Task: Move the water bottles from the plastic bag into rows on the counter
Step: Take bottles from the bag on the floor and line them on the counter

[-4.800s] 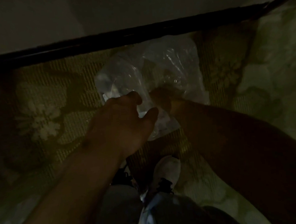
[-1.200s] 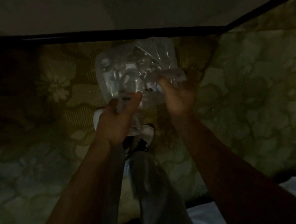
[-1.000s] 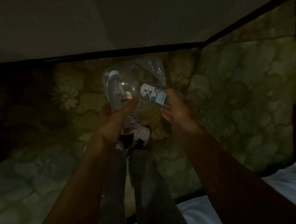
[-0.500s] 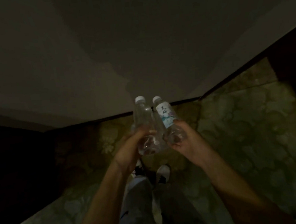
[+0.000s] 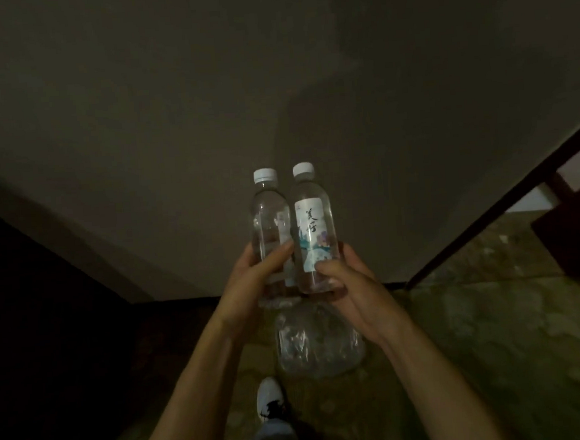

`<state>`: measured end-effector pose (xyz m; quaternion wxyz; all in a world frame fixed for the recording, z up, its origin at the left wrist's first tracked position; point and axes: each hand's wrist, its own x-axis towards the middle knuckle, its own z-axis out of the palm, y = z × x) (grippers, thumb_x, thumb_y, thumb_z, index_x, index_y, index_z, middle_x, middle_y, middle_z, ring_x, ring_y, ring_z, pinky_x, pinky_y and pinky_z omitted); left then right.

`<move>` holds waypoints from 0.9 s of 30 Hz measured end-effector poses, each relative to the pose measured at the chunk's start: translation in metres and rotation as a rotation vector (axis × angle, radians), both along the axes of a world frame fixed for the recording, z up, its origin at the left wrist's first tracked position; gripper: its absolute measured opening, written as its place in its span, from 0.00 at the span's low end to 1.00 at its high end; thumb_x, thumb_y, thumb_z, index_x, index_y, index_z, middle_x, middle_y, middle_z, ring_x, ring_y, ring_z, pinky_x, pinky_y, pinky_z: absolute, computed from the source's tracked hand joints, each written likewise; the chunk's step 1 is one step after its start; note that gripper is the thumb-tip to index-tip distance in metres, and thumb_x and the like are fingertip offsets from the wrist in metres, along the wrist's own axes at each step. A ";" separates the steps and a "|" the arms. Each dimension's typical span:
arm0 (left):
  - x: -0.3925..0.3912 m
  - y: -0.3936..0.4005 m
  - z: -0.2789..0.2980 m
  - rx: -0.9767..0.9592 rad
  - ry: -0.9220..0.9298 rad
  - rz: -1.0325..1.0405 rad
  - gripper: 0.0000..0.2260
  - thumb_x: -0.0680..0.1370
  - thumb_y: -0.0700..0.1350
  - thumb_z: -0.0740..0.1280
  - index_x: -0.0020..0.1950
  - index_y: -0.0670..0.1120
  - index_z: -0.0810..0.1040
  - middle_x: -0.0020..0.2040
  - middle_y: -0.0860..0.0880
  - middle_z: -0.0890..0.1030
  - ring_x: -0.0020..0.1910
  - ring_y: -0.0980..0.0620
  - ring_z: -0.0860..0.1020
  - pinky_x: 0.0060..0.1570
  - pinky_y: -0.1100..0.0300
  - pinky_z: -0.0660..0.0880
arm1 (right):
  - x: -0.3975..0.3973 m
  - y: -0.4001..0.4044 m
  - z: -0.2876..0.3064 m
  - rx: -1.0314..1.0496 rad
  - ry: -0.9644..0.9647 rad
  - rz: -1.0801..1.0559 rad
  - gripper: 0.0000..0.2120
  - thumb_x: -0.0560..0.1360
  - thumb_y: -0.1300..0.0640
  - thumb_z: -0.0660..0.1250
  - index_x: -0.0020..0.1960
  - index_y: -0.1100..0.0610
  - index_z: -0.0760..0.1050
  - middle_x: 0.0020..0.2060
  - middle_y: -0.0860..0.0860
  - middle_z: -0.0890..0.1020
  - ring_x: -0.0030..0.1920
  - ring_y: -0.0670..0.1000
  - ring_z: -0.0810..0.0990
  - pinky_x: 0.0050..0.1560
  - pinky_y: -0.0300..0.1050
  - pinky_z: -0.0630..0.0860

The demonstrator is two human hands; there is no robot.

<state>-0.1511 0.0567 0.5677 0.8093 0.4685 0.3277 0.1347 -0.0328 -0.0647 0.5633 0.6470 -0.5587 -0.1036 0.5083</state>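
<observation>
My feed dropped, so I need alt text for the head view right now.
Two clear water bottles with white caps are held upright side by side: the left hand grips the left bottle, the right hand grips the labelled right bottle. Below them the plastic bag lies on the patterned floor, near a white shoe.

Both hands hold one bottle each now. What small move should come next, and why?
Probably carry both bottles toward the counter, which is not in view. The left hand grips one bottle, the right hand grips the labelled bottle, both upright and touching, already out of the plastic bag on the floor.
</observation>
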 end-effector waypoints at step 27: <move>-0.292 0.018 0.219 0.785 -0.220 0.652 0.24 0.63 0.54 0.77 0.55 0.46 0.80 0.50 0.43 0.85 0.50 0.44 0.84 0.50 0.47 0.81 | -0.264 0.091 0.218 0.528 -0.626 0.239 0.18 0.65 0.56 0.79 0.52 0.55 0.77 0.46 0.59 0.84 0.46 0.58 0.85 0.46 0.55 0.82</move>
